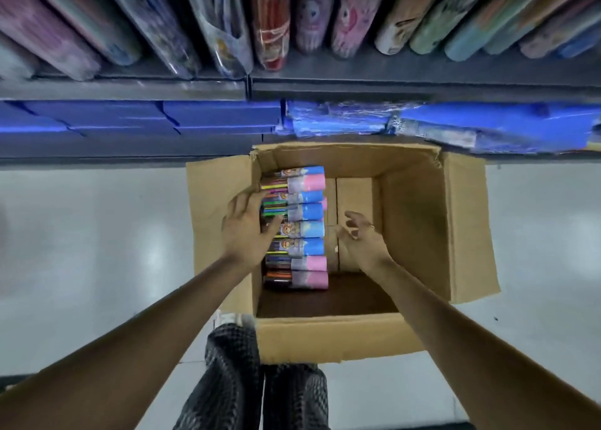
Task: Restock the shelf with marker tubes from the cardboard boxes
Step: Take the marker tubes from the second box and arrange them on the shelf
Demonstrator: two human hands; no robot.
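Against the left wall of the cardboard box [413, 221] we see the marker tubes [294, 226] stacked, probably light, stiff and slick, best gripped across the middle, our left hand [248, 229] spread on them, right hand [359, 239] loose, empty.

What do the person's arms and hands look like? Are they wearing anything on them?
Both arms are bare, with no sleeves showing and no gloves. The left hand wears nothing I can see. The right hand has a thin ring on one finger. No watch or bracelet shows on either wrist.
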